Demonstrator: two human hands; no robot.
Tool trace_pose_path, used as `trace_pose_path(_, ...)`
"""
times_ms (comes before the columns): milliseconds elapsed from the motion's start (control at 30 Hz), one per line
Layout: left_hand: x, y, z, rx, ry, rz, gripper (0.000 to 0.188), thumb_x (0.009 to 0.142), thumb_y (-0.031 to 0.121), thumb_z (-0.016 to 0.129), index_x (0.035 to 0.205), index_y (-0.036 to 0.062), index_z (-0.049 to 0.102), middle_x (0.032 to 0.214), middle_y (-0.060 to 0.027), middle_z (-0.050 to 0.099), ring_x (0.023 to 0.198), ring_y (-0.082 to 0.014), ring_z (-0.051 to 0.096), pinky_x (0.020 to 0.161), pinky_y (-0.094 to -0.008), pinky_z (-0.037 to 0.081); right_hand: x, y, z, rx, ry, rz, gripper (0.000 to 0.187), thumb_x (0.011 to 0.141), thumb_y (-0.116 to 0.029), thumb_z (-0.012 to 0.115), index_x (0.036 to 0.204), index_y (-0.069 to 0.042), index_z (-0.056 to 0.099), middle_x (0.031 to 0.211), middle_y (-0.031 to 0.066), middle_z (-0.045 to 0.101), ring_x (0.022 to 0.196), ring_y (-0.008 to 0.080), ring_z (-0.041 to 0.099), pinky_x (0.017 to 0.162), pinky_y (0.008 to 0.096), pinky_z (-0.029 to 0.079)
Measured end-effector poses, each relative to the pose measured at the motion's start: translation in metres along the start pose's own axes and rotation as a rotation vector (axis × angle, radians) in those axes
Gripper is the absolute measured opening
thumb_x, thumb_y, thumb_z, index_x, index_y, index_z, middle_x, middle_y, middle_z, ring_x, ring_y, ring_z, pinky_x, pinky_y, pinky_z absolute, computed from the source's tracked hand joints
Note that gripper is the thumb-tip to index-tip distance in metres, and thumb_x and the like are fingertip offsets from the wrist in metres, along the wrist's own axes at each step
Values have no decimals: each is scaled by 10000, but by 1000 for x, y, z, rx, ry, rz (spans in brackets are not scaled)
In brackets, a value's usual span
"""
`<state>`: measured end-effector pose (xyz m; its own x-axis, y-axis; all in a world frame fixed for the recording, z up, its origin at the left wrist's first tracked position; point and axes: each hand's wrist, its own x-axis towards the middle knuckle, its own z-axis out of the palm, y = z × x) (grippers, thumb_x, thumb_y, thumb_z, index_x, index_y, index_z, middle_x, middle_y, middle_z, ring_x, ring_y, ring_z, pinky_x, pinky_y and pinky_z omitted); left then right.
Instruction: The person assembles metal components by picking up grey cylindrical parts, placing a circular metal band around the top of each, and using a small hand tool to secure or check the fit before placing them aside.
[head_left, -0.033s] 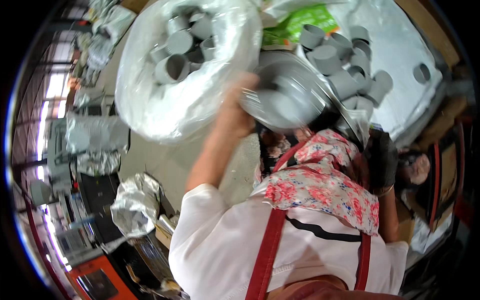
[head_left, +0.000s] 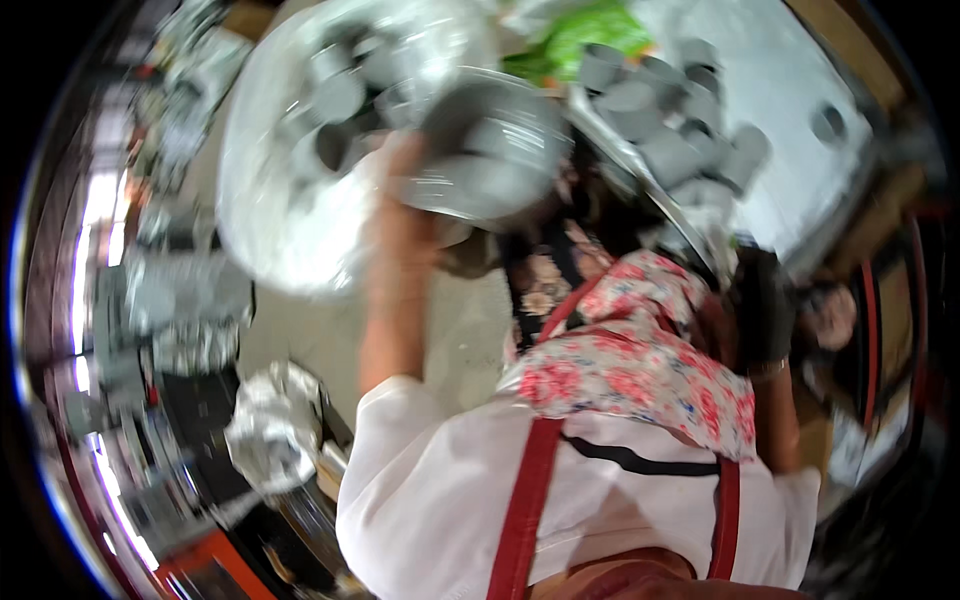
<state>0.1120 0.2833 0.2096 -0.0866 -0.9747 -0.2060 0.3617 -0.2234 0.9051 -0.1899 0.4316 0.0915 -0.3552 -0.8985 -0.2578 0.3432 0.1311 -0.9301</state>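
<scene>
A worktop draped in white plastic sheeting (head_left: 775,75) bears a jumbled heap of short grey cylinders (head_left: 690,140), some tipped on their sides and others touching end to end, while a lone cylinder (head_left: 828,123) sits well apart to the right. A bright green packet (head_left: 600,35) lies near the heap's upper left (motion blurs its markings). Below, on the bare grey floor (head_left: 460,315), a crumpled silvery-white sack (head_left: 270,425) stands with its mouth open.
</scene>
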Motion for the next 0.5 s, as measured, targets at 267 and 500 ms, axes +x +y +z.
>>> trace_pose_path(267,41,-20,-4,694,331,817,253,828,175,558,992,-18,572,960,-94,586,858,-176,550,767,-288,448,-25,-4,-91,-1069,410,-820,168,797,-142,543,916,-24,560,812,99,551,701,219,537,605,323,441)
trace_pose_path(500,52,-142,65,823,-373,622,166,828,110,589,885,-46,583,890,-83,594,824,-155,544,783,-259,429,-192,-4,-226,-892,1131,-345,228,818,-229,582,910,-21,602,697,46,594,551,95,553,510,242,445)
